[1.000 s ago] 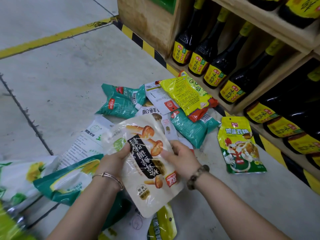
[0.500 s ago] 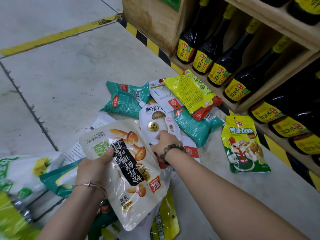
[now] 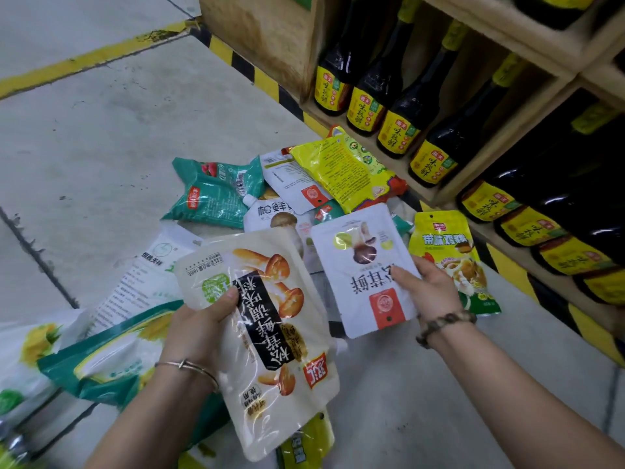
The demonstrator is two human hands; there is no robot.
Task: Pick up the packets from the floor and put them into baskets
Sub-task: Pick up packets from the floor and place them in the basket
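The left grip [image 3: 199, 330] is clenched on the left edge of a cream mushroom-seasoning pouch [image 3: 270, 333], thumb pressed on its printed face. The right grip [image 3: 433, 292] pinches the right edge of a smaller white mushroom pouch [image 3: 365, 272], thumb across the front. Both pouches are lifted off the floor [image 3: 101, 147] and held just beside each other.

Beyond them more packets lie heaped: a teal packet [image 3: 213, 194], a yellow packet [image 3: 341, 167] and a green chicken-powder packet [image 3: 449, 245] near the wooden shelf [image 3: 270, 45] of dark sauce bottles [image 3: 395, 130]. No basket is in view.

The step likely goes best if the white pouch is stacked flat on the cream one. One grip can then clamp both near the sealed edges, where glossy film probably slips least.
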